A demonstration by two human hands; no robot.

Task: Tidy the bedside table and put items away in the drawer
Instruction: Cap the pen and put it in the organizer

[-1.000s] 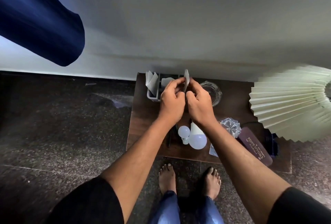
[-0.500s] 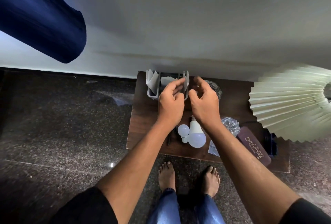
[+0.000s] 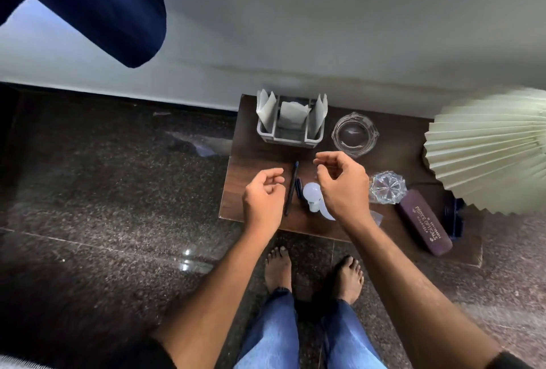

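1. Bedside worktop (image 3: pixel 254 162), a small dark wooden top set against the pale wall, carries every item; no drawer shows in this view, so nothing can yet be judged as put away.
2. Pleated cream lampshade (image 3: pixel 484 150) overhangs the worktop's right end, tilted on its side.
3. Grey plastic organiser caddy (image 3: pixel 291 139) stands at the back of the worktop, with white folded papers (image 3: pixel 291 114) upright in its slots, probably kept there to stay tidy.
4. Maroon spectacle case (image 3: pixel 424 225) lies at the worktop's front right, just beside a faceted clear glass piece (image 3: pixel 385 188).
5. Round clear glass ashtray (image 3: pixel 354 135) sits just right of the caddy.
6. Right hand (image 3: pixel 342 188) hovers over the worktop's front middle, fingers loosely curled and apart, holding nothing.
7. Left hand (image 3: pixel 263 200) hangs beside it, likewise empty and half curled.
8. White light bulb (image 3: pixel 311 194) lies on the worktop between the hands, partly hidden by the right one.
9. Dark slim pen (image 3: pixel 292 188) lies just left of the bulb, seemingly the nearest item to collect.
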